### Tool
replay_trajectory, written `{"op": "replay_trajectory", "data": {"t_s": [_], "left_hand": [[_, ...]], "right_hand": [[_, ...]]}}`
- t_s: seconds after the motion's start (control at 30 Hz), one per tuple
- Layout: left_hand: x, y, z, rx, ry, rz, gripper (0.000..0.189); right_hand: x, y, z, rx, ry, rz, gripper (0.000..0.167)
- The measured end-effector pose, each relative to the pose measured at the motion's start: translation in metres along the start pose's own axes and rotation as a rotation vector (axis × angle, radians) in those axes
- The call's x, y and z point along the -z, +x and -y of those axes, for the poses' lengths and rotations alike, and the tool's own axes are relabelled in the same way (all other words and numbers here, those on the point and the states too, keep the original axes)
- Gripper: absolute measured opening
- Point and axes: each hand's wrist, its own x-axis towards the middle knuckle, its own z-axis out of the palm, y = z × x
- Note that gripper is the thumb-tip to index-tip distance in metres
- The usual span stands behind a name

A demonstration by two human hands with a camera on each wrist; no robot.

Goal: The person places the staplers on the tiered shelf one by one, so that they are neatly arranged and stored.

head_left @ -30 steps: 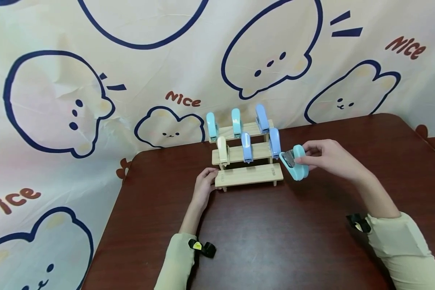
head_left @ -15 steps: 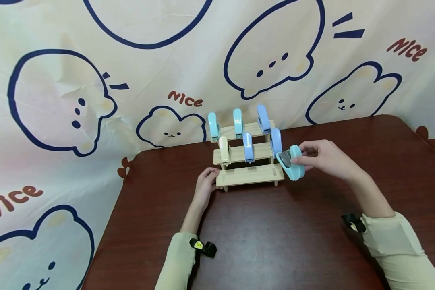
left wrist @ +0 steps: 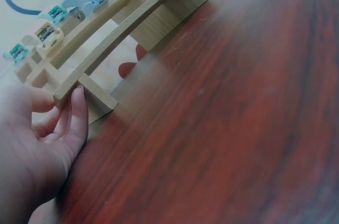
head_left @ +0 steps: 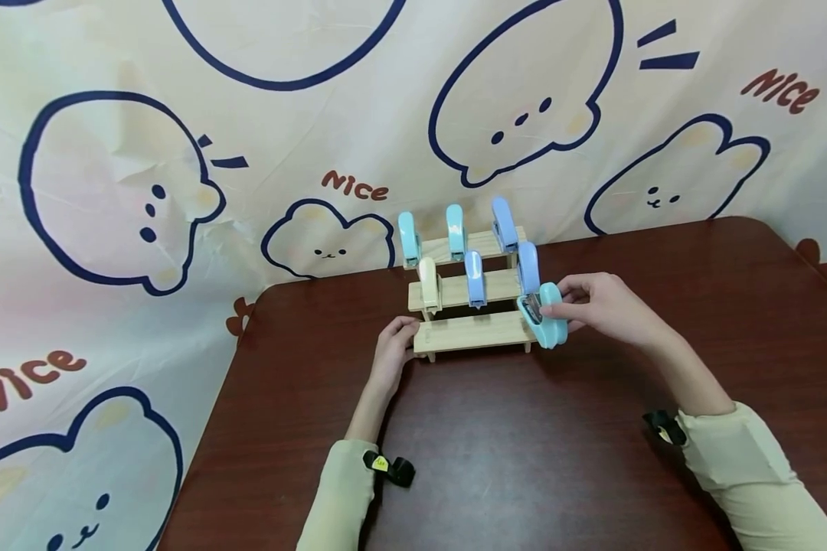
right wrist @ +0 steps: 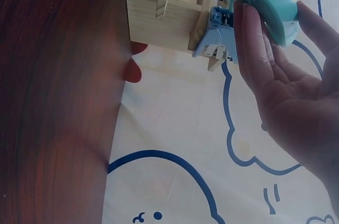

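Observation:
A three-step wooden rack (head_left: 474,332) stands on the table. My left hand (head_left: 390,349) grips the left end of its lowest plank, thumb above and fingers below, as the left wrist view shows. In my right hand (head_left: 609,306) a turquoise plastic clip (head_left: 554,315) with a metal inner part is pinched between thumb and fingers. It is at the right end of the lowest plank; whether it touches the wood I cannot tell. Several similar clips sit on the upper planks: a cream clip (head_left: 429,283), a blue clip (head_left: 475,279) and another blue clip (head_left: 527,268) on the middle one.
Two turquoise clips, the left clip (head_left: 409,239) and the middle clip (head_left: 455,231), and a blue clip (head_left: 504,225) stand on the top plank. Behind the dark wooden table (head_left: 496,444) hangs a cartoon-printed cloth (head_left: 248,138).
My right hand has moved left with the turquoise clip, from beside the rack to the right end of the lowest plank. My left hand keeps its grip on the rack.

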Motion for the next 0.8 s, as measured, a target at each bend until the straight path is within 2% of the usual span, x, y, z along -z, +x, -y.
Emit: {"op": "replay_trajectory", "data": {"t_s": [0.8], "left_hand": [[-0.001,-0.001,-0.002,-0.002,-0.010,-0.007,0.016]], "right_hand": [[-0.017,0.006,-0.001,0.003,0.016,0.066,0.037]]}}
